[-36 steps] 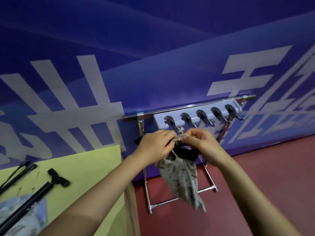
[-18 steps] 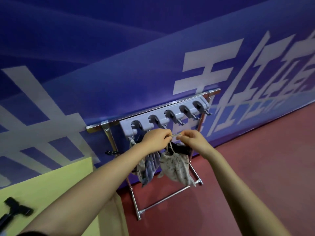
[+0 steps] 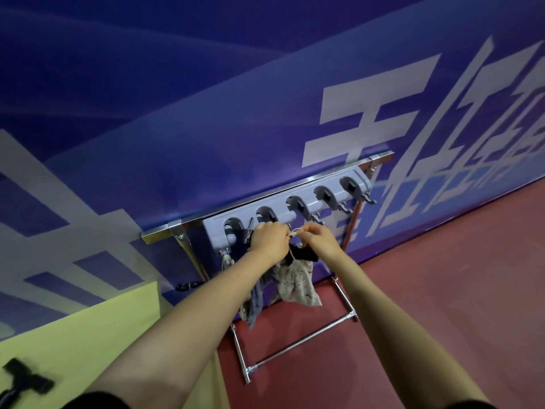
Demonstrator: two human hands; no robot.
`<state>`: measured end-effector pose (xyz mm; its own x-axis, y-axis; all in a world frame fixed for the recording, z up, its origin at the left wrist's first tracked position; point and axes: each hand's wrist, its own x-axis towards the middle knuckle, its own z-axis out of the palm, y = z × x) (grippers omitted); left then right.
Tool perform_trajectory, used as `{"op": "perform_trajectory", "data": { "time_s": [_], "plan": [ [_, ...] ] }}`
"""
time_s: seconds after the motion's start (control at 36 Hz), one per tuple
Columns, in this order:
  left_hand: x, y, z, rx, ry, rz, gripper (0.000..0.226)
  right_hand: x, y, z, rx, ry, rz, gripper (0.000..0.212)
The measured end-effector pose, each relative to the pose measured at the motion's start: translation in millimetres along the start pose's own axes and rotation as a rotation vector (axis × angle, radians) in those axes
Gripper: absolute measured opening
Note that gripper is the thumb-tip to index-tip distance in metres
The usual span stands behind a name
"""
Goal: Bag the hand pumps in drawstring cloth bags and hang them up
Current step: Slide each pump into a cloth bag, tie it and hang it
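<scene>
I see both hands meeting at the centre of the frame, just below the grey holder rack [image 3: 295, 212]. My left hand [image 3: 269, 242] is curled, its fingers pinching the pale drawstring [image 3: 295, 232]; my right hand [image 3: 320, 242] pinches the other side of the same cord, fingers bent tight around it. The two hands almost touch, and the left one covers the rack's second slot from the left, so I cannot tell whether the cord is on a hook.

The patterned cloth bag [image 3: 298, 286] hangs below my right wrist, with a black pump handle [image 3: 306, 255] sticking out of its mouth. To its left, a second bag [image 3: 253, 302], bluish and striped, hangs from the rack's leftmost hook, partly hidden behind my left forearm.

The rack sits on a chrome rail [image 3: 265, 199] carried by a folding metal stand [image 3: 295, 352], which stands on the red floor [image 3: 427, 290] against the blue banner wall [image 3: 206, 113] with large pale characters. In the lower left of the frame lies the yellow table [image 3: 88, 335], with a black T-shaped pump handle [image 3: 25, 379] resting on it at the edge of view.
</scene>
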<state>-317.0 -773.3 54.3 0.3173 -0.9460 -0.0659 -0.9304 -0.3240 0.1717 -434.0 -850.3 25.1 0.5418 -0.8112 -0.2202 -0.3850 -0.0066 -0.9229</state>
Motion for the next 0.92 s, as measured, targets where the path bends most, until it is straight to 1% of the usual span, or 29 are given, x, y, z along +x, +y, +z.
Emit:
{"op": "perform_trajectory", "data": {
  "time_s": [0.06,0.14,0.25,0.33,0.42,0.53,0.61,0.72,0.81,0.86,0.92],
  "plan": [
    [3,-2,3,0.009,0.008,0.001,0.025,4,2,2,0.037,0.008,0.01,0.015],
    [4,-5,5,0.052,0.034,0.021,0.025,9,5,5,0.062,0.012,0.024,0.018],
    [1,-7,9,0.16,0.069,0.094,0.029,11,7,11,0.089,0.001,0.057,0.023],
    [-1,-10,10,0.176,0.081,0.147,0.032,11,12,15,0.122,0.001,0.084,0.021],
    [-5,-19,8,0.123,0.149,0.205,0.03,10,14,17,0.121,0.011,0.099,0.015],
    [-13,-38,1,-0.02,0.296,0.242,0.024,6,15,19,0.068,0.074,0.062,0.007],
    [-26,-47,-9,-0.111,0.308,0.208,0.026,-2,15,20,0.077,0.134,0.033,0.005],
    [-46,-60,-17,-0.217,0.326,0.149,0.026,-19,10,23,0.036,0.244,-0.078,0.009],
    [-64,-70,-22,-0.28,0.363,0.127,0.026,-32,5,30,0.084,0.328,-0.128,0.009],
    [-77,-77,-24,-0.308,0.39,0.106,0.026,-44,-1,39,0.113,0.339,-0.161,0.009],
    [-93,-85,-24,-0.359,0.406,0.07,0.027,-59,-7,52,0.152,0.297,-0.185,0.012]
  ]
}}
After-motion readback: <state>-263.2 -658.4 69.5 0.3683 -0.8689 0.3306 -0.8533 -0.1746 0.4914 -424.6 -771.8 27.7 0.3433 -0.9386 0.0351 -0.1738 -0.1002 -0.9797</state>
